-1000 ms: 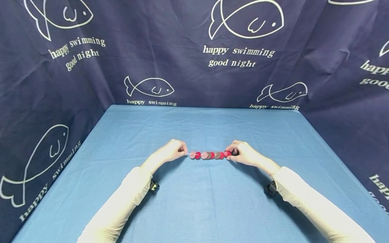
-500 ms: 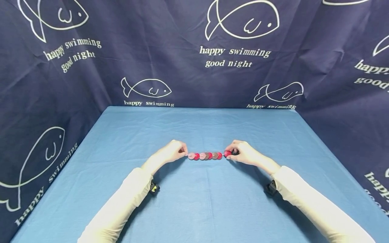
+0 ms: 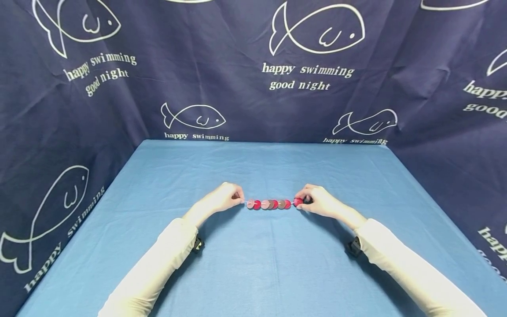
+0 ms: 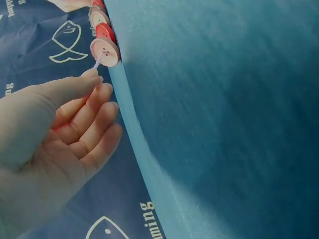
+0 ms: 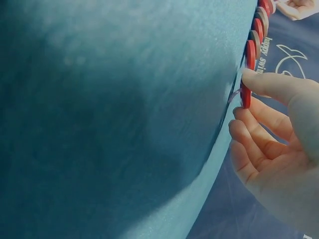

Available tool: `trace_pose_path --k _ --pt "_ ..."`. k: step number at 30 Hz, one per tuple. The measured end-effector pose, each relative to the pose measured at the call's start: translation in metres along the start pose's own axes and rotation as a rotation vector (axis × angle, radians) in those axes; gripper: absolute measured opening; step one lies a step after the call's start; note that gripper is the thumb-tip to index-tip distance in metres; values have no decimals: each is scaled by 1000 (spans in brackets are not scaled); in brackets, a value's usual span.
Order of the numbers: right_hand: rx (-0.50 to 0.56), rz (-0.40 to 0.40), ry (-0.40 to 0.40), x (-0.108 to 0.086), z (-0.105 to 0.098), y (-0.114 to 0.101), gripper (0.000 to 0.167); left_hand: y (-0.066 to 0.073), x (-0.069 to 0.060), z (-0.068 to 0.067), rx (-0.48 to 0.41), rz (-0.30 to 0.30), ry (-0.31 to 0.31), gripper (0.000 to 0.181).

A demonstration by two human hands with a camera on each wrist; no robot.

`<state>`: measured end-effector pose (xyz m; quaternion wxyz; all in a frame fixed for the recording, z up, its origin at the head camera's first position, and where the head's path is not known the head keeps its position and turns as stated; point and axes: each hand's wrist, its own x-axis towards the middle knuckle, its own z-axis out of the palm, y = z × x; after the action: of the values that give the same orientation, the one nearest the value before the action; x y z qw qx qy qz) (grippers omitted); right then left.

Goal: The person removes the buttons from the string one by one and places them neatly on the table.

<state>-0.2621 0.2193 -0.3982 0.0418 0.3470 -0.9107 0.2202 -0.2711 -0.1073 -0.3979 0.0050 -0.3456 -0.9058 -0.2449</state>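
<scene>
A row of round buttons (image 3: 266, 204) in pink, red and brown hangs threaded on a thin pale cord (image 4: 98, 60), stretched level between the two hands. My left hand (image 3: 226, 196) pinches the cord's left end between thumb and forefinger, just short of a pink button (image 4: 105, 52). At the other end my right hand (image 3: 320, 201) pinches a red button (image 5: 245, 93) by its edges. A short bit of cord sticks out past that button in the right wrist view. A small gap of bare cord parts it from the other buttons.
A blue cloth (image 3: 273, 259) covers the table beneath the hands. Dark blue curtains (image 3: 245, 88) with white fish prints stand behind and at both sides. Black wrist cameras (image 3: 353, 247) sit under the sleeves.
A gap with bare cord has opened between the red button in my right hand and its neighbours. Both hands have hardly moved; the head view shifts slightly.
</scene>
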Motion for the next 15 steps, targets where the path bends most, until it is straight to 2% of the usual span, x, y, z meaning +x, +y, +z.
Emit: trace_pose_path --k 15 --pt "6 22 -5 -3 0 4 25 -1 -2 3 3 -8 -23 6"
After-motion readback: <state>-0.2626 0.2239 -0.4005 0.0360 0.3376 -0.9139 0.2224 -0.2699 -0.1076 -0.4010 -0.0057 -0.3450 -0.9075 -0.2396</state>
